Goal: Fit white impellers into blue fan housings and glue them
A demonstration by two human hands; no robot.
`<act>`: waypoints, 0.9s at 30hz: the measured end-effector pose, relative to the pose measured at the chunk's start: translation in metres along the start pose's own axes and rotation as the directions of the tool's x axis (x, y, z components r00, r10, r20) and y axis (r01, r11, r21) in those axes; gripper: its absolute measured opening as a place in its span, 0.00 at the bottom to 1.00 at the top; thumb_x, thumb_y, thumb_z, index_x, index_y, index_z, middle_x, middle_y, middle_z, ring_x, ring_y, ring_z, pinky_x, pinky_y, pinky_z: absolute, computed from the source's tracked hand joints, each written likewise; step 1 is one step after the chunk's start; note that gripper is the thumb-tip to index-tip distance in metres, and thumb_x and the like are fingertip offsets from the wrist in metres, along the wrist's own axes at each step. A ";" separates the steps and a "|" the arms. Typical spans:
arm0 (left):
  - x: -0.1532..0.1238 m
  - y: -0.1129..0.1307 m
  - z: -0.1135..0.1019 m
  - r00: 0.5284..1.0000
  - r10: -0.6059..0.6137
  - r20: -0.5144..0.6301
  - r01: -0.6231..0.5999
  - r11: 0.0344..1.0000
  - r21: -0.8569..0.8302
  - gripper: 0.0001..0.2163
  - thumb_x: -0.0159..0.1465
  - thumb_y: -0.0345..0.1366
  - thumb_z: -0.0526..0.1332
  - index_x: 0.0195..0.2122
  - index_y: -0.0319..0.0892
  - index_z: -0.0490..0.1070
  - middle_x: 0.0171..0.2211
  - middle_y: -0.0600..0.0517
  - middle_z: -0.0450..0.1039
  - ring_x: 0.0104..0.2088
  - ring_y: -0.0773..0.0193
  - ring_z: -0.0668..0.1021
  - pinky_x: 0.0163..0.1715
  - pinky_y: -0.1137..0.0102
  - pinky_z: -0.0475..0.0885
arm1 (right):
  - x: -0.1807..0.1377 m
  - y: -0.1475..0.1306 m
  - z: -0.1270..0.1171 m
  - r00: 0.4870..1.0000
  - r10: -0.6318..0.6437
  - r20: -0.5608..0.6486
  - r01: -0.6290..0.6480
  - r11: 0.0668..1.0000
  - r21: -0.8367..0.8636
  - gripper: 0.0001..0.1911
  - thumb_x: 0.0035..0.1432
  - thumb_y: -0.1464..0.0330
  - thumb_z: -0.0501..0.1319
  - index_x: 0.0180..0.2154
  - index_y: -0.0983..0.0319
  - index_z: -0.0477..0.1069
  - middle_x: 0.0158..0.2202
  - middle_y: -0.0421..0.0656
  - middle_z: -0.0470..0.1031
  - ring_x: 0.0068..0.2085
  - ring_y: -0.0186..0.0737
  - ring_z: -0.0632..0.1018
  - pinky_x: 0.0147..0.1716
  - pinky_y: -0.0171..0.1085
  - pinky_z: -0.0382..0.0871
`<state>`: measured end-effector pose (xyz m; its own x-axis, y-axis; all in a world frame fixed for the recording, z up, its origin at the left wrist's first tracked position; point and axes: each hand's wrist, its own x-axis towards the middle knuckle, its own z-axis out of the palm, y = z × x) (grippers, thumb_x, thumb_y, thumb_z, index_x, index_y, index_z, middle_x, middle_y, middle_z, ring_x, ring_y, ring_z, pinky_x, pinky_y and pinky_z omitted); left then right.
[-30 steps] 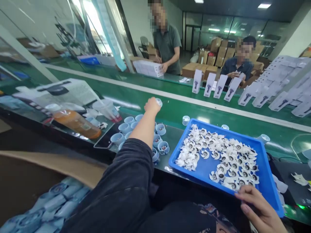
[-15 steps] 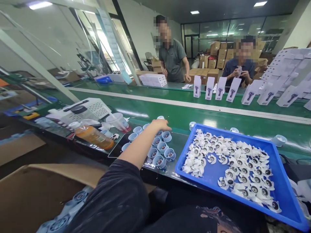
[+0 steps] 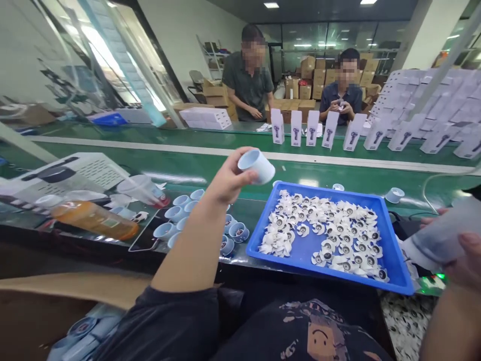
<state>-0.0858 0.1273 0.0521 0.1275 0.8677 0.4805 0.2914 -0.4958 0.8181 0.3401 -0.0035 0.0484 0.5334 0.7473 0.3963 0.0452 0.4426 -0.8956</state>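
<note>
My left hand (image 3: 227, 180) is raised above the bench, its fingers closed on a small pale blue cup-shaped housing (image 3: 257, 166). Below it stands a cluster of several more blue housings (image 3: 180, 213). To the right lies a blue tray (image 3: 323, 253) filled with several white fan blades (image 3: 330, 230). My right hand (image 3: 466, 255) is at the right edge, blurred, closed around a pale grey object (image 3: 439, 238) that I cannot make out.
A green conveyor belt (image 3: 195, 163) runs across behind the bench. An orange bottle (image 3: 93, 219) and a white device (image 3: 63, 175) lie at the left. White product boxes (image 3: 311, 128) stand across the belt, where two people work. A cardboard box (image 3: 56, 306) holds blue parts at lower left.
My left hand picked one blue housing from the cluster and lifted it up and to the right. My right hand left the tray edge and now holds a pale object at the right.
</note>
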 end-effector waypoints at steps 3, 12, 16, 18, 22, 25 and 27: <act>-0.042 0.033 0.063 0.942 0.216 0.257 -0.149 0.955 -0.257 0.23 0.53 0.42 0.66 0.51 0.46 0.69 0.49 0.46 0.74 0.46 0.52 0.78 0.43 0.59 0.75 | -0.018 -0.025 0.031 0.963 0.151 0.223 -0.178 0.978 0.106 0.29 0.30 0.49 0.78 0.34 0.58 0.80 0.31 0.49 0.76 0.30 0.50 0.79 0.27 0.45 0.77; -0.114 0.080 0.163 0.855 0.244 0.458 -0.241 0.968 -0.065 0.23 0.52 0.50 0.70 0.43 0.42 0.71 0.40 0.46 0.78 0.40 0.54 0.79 0.41 0.61 0.75 | -0.053 -0.040 0.095 0.871 -0.061 0.488 -0.176 0.888 0.426 0.21 0.49 0.48 0.72 0.37 0.55 0.78 0.35 0.39 0.74 0.31 0.37 0.77 0.28 0.34 0.74; -0.114 0.087 0.162 0.869 0.220 0.443 -0.231 0.972 -0.031 0.16 0.53 0.45 0.70 0.37 0.42 0.72 0.35 0.49 0.78 0.37 0.56 0.80 0.37 0.64 0.74 | -0.057 -0.041 0.097 0.872 -0.043 0.488 -0.179 0.900 0.399 0.20 0.49 0.50 0.73 0.37 0.56 0.77 0.35 0.40 0.72 0.31 0.40 0.76 0.28 0.37 0.74; -0.114 0.088 0.163 0.874 0.214 0.435 -0.239 0.971 0.002 0.16 0.52 0.44 0.71 0.36 0.42 0.72 0.34 0.50 0.78 0.36 0.56 0.80 0.36 0.64 0.74 | -0.058 -0.045 0.096 0.887 -0.012 0.462 -0.169 0.922 0.348 0.20 0.48 0.49 0.73 0.35 0.55 0.76 0.34 0.40 0.71 0.30 0.40 0.75 0.28 0.37 0.74; -0.116 0.090 0.165 0.875 0.183 0.449 -0.242 0.967 0.078 0.16 0.51 0.44 0.71 0.36 0.43 0.71 0.35 0.50 0.78 0.36 0.55 0.80 0.36 0.63 0.73 | -0.058 -0.053 0.098 0.901 0.089 0.424 -0.161 0.978 0.135 0.27 0.46 0.40 0.69 0.32 0.55 0.70 0.32 0.41 0.68 0.29 0.41 0.73 0.28 0.40 0.73; -0.117 0.094 0.166 0.866 0.161 0.474 -0.243 0.963 0.116 0.17 0.51 0.45 0.71 0.36 0.43 0.71 0.34 0.49 0.78 0.36 0.53 0.80 0.36 0.62 0.73 | -0.056 -0.054 0.100 0.902 0.142 0.409 -0.177 0.983 0.050 0.32 0.43 0.34 0.64 0.32 0.55 0.67 0.32 0.42 0.68 0.29 0.42 0.74 0.27 0.42 0.73; -0.116 0.095 0.163 0.828 0.128 0.546 -0.235 0.963 0.131 0.21 0.52 0.47 0.71 0.41 0.42 0.71 0.35 0.48 0.78 0.37 0.52 0.80 0.36 0.61 0.73 | -0.054 -0.051 0.097 0.899 0.172 0.403 -0.202 0.979 0.031 0.34 0.40 0.33 0.64 0.33 0.55 0.68 0.30 0.41 0.68 0.29 0.43 0.74 0.28 0.42 0.73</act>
<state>0.0813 -0.0146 0.0222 0.6605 0.6744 0.3299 0.3749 -0.6770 0.6333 0.2269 -0.0179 0.0929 0.1471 0.9477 0.2834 -0.0895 0.2981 -0.9503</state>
